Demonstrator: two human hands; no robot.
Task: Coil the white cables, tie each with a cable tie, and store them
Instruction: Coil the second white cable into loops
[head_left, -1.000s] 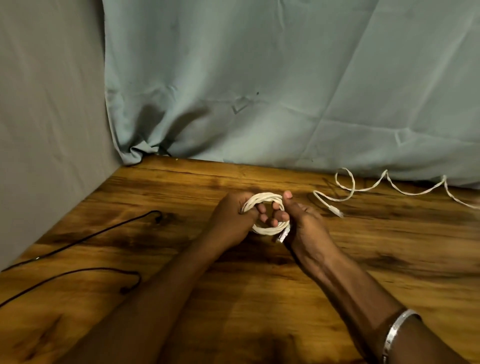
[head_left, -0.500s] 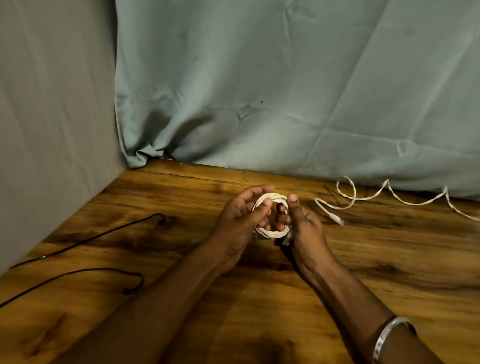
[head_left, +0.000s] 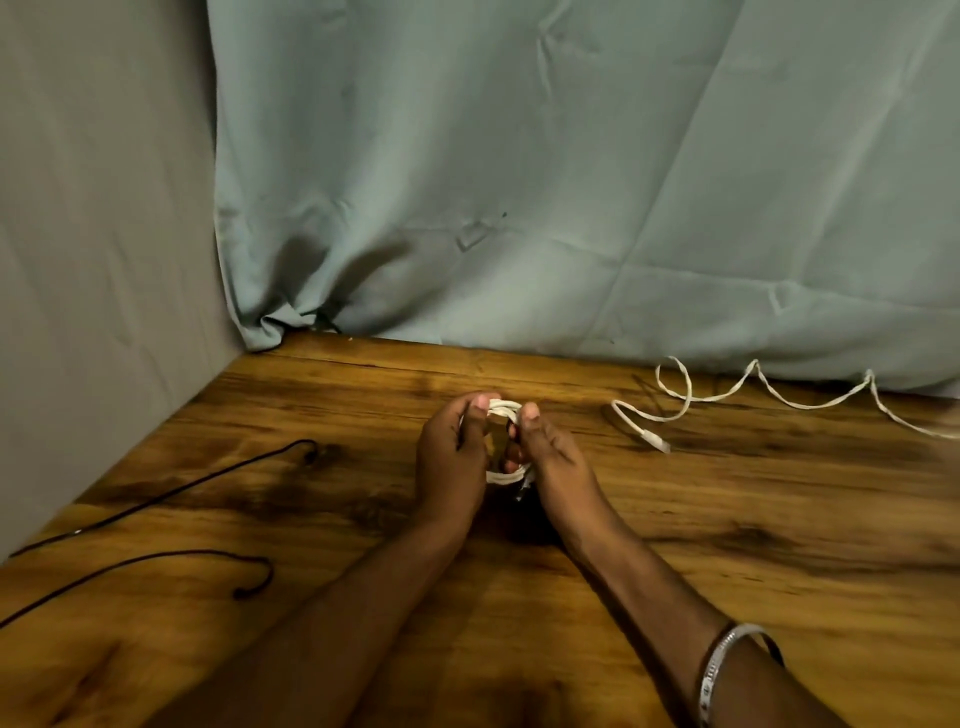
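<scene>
Your left grip (head_left: 451, 457) and right grip (head_left: 551, 457) clasp 1 coiled white cable (head_left: 503, 409), untied; right of them, 1 loose white cable (head_left: 727, 397) awaits.

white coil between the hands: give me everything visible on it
The coiled white cable is wound into a small ring of several loops, seemingly smooth plastic. The ring stands roughly upright above the wooden table. The left hand and right hand grip its sides, thumbs pressing the top arc. Only the top and bottom arcs show. A connector end hangs at the bottom right. No tie visible.
</scene>
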